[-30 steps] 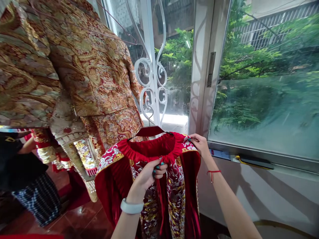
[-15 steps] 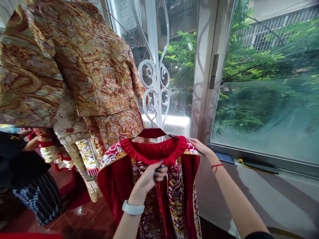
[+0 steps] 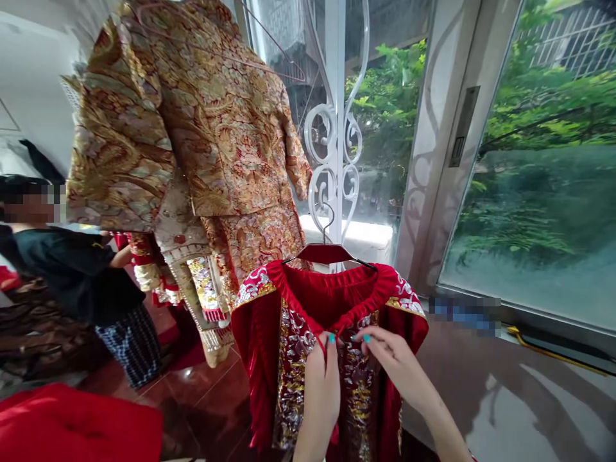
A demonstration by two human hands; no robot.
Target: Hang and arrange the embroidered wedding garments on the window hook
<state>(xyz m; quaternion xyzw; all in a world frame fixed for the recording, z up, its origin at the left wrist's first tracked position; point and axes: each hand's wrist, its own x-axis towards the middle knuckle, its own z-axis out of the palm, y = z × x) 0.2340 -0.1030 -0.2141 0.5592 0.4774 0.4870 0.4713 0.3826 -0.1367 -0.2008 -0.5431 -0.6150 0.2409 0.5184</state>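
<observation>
A red velvet garment with silver and gold embroidery hangs on a hanger with a metal hook. Its gathered neckline faces me. At the front of the neckline, my left hand is closed, thumb and finger pinching a thin red tie. Just to the right, my right hand has its fingertips pinched together in front of the embroidered panel, close to the tie. What lies between those fingertips is too small to make out.
Gold brocade jackets hang at left, beside a white scrolled metal grille. A person in dark clothes stands at far left. Red cloth lies lower left. A window and its sill are at right.
My right hand has left the garment's right shoulder and come to the front of the neckline beside my left hand. The view has swung left, bringing a person and red cloth into sight.
</observation>
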